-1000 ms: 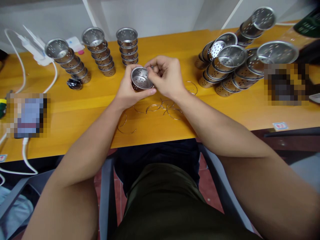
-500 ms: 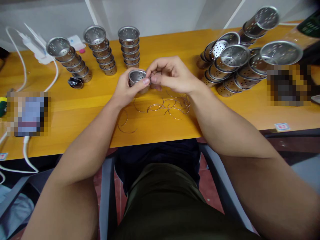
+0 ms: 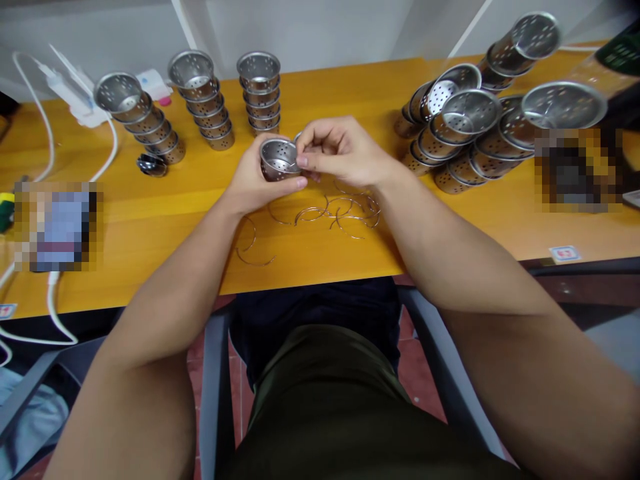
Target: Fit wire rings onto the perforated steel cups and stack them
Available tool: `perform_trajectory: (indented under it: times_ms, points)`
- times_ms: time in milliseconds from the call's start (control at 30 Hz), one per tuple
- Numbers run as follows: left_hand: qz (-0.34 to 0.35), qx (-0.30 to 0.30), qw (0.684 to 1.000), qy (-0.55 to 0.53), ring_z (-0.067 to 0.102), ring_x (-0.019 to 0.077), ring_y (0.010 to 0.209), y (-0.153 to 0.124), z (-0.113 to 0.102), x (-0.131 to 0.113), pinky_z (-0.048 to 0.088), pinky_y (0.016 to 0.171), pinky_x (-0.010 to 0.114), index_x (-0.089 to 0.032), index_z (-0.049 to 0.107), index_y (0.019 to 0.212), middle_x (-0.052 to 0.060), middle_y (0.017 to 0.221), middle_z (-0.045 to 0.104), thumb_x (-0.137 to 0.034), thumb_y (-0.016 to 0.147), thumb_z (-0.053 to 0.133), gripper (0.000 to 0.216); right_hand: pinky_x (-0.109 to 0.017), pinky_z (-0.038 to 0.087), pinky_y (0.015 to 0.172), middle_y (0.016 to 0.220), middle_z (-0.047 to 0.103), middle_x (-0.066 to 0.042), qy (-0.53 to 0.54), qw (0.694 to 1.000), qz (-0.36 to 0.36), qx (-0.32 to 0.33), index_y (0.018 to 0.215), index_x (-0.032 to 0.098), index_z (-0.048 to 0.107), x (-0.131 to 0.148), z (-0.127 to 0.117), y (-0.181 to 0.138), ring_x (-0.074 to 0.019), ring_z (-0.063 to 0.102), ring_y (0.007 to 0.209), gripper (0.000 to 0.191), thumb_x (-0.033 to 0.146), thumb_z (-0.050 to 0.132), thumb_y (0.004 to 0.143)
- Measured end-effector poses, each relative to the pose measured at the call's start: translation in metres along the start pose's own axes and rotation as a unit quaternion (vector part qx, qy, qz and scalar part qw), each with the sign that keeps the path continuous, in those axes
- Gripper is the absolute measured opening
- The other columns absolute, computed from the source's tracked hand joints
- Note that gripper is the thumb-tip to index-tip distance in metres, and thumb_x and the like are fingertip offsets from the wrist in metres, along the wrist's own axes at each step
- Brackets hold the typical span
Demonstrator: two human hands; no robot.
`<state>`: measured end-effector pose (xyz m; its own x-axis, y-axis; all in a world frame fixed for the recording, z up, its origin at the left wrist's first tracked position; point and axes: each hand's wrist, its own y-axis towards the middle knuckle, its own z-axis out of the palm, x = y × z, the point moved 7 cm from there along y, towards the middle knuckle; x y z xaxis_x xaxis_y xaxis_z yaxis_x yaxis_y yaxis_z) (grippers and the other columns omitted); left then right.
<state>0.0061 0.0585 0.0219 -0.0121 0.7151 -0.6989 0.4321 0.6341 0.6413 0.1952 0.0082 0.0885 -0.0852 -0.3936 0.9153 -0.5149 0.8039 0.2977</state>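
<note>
A small perforated metal cup (image 3: 279, 157) is gripped in my left hand (image 3: 254, 177), its mouth tilted up toward me. The left thumb lies along the cup's near side while the other fingers are mostly behind it. At the cup's right rim, my right hand (image 3: 340, 150) is closed in a pinch. A thin curved wire shows beside its fingertips, partly hidden by them. Several loose curved wires (image 3: 345, 208) lie on the wooden table (image 3: 310, 260) below both hands.
Stacks of perforated cups (image 3: 259, 93) stand at the back left, and more leaning stacks (image 3: 465, 133) crowd the right. A black shiny object (image 3: 152, 165) sits by the leftmost stack. A phone (image 3: 63, 230) with a white cable (image 3: 53, 300) lies at left.
The left thumb has slid down from the rim to the cup's near side, and the cup has shifted slightly right. My right fingers stay pinched at the rim.
</note>
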Motion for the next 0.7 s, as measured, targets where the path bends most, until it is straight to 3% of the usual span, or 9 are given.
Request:
perform_trajectory:
  times_ms: [100, 267, 400, 533, 633, 700]
  points:
    - [-0.02, -0.001, 0.999, 0.03, 0.086, 0.0381, 0.123, -0.0002, -0.0022, 0.0006, 0.076, 0.109, 0.061, -0.029, 0.072, 0.148, 0.011, 0.138, 0.085, -0.08, 0.072, 0.116, 0.101, -0.034, 0.061, 0.068, 0.077, 0.069, 0.002, -0.015, 1.0, 0.022, -0.01, 0.095, 0.029, 0.072, 0.0013, 0.001, 0.0003, -0.0196, 0.065, 0.072, 0.068, 0.083, 0.11, 0.082]
    - [-0.071, -0.017, 0.997, 0.038, 0.085, 0.039, 0.13, 0.0004, -0.0046, -0.002, 0.074, 0.117, 0.059, -0.029, 0.072, 0.141, 0.01, 0.136, 0.085, -0.045, 0.074, 0.117, 0.082, -0.035, 0.059, 0.07, 0.076, 0.067, 0.001, -0.044, 0.998, 0.049, -0.023, 0.093, 0.029, 0.071, 0.0047, 0.0037, 0.0003, -0.0209, 0.065, 0.074, 0.062, 0.077, 0.109, 0.085]
    - [-0.059, -0.015, 0.997, 0.04, 0.084, 0.0406, 0.133, -0.0002, -0.0059, -0.0022, 0.071, 0.123, 0.062, -0.029, 0.071, 0.143, 0.01, 0.135, 0.083, -0.046, 0.076, 0.116, 0.083, -0.035, 0.058, 0.071, 0.077, 0.066, 0.001, -0.041, 0.998, 0.041, -0.018, 0.094, 0.029, 0.072, 0.0037, 0.0042, 0.0002, -0.0208, 0.064, 0.075, 0.062, 0.078, 0.109, 0.086]
    - [0.006, -0.011, 0.999, 0.051, 0.085, 0.0386, 0.118, -0.0023, -0.0063, -0.0043, 0.074, 0.113, 0.063, -0.032, 0.073, 0.146, 0.009, 0.13, 0.083, -0.053, 0.07, 0.118, 0.091, -0.033, 0.061, 0.075, 0.085, 0.071, 0.0, -0.018, 1.0, 0.006, 0.021, 0.095, 0.028, 0.076, 0.0005, 0.0031, -0.0002, -0.0197, 0.065, 0.079, 0.064, 0.081, 0.109, 0.084]
    - [-0.015, -0.02, 0.998, 0.065, 0.086, 0.0383, 0.12, -0.0018, -0.0044, 0.0011, 0.072, 0.118, 0.062, -0.028, 0.072, 0.142, 0.01, 0.13, 0.083, -0.054, 0.07, 0.118, 0.09, -0.033, 0.063, 0.077, 0.092, 0.075, -0.001, -0.007, 0.999, -0.017, 0.044, 0.104, 0.028, 0.081, -0.0018, 0.0027, -0.0007, -0.0194, 0.066, 0.083, 0.062, 0.082, 0.107, 0.086]
    - [-0.038, -0.033, 0.997, 0.063, 0.086, 0.0374, 0.123, 0.0003, -0.0038, 0.0039, 0.071, 0.123, 0.06, -0.028, 0.07, 0.141, 0.009, 0.132, 0.084, -0.054, 0.072, 0.119, 0.088, -0.034, 0.063, 0.077, 0.096, 0.074, -0.002, -0.022, 0.999, -0.023, -0.002, 0.115, 0.031, 0.082, -0.0022, -0.0028, -0.0008, -0.0212, 0.068, 0.087, 0.06, 0.078, 0.108, 0.088]
